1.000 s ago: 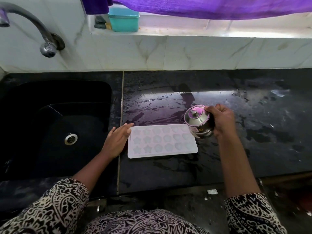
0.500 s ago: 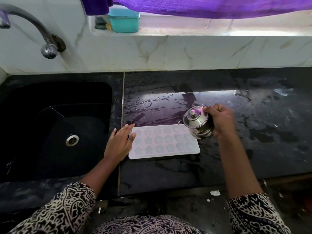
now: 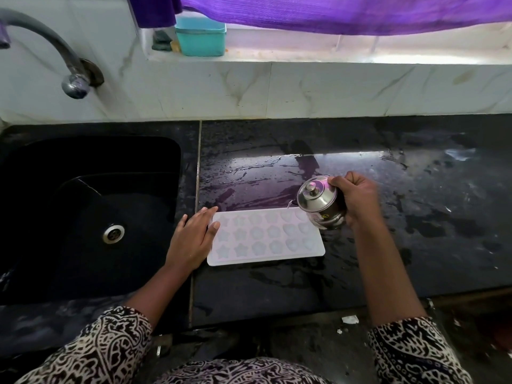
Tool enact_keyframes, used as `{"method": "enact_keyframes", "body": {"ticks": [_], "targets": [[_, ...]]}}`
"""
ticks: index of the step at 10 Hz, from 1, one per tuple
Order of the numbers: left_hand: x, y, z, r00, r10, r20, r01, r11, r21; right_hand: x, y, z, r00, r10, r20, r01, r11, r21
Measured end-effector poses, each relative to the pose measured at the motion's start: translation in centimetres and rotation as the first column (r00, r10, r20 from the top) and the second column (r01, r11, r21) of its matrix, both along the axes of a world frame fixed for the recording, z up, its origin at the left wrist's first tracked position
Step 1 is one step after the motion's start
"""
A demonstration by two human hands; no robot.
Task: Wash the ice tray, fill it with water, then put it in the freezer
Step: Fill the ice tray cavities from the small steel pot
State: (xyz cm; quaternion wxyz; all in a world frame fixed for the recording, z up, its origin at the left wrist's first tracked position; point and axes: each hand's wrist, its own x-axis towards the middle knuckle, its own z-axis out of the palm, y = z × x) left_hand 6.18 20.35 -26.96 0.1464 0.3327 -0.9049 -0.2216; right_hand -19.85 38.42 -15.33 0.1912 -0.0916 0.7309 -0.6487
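Position: the ice tray [image 3: 266, 236] lies flat on the black counter [image 3: 415, 245], just right of the sink [image 3: 83, 217], one long side toward the person.

Hands: the left hand [image 3: 191, 239] lies with fingers straight, its fingertips resting on the tray's left end; it grips nothing. The right hand [image 3: 353, 198] is curled round a small lidded steel jug [image 3: 318, 202], which is tipped toward the tray with its spout over the far right corner. Whether water is leaving the spout cannot be told, and no water level is readable in the cavities.

Assessment: filling appears to be the step in hand.

Risks noted:
- The cavities are small and shallow, so a steep tilt would likely flood over the rim onto the counter.
- The counter is wet, so the tray may slide if the left hand pushes sideways rather than down.
- The jug is tipped lid-forward. Whether the thumb pins the lid cannot be told, and a loose lid could drop into the tray.
- The tray looks thin and soft. Lifted full from one end, it may sag and spill on the way to the freezer.
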Motion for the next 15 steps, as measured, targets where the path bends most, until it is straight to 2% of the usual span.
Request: {"method": "enact_keyframes", "body": {"ticks": [9, 15], "targets": [[-0.09, 0.34, 0.25, 1.0, 0.018, 0.0, -0.018, 1.0, 0.01, -0.56, 0.58, -0.01, 1.0, -0.007, 0.013, 0.007, 1.0, 0.002], [-0.1, 0.28, 0.17, 1.0, 0.019, 0.003, -0.019, 1.0, 0.016, -0.44, 0.24, 0.14, 0.999, 0.01, -0.033, -0.007, 0.997, 0.072]]}}
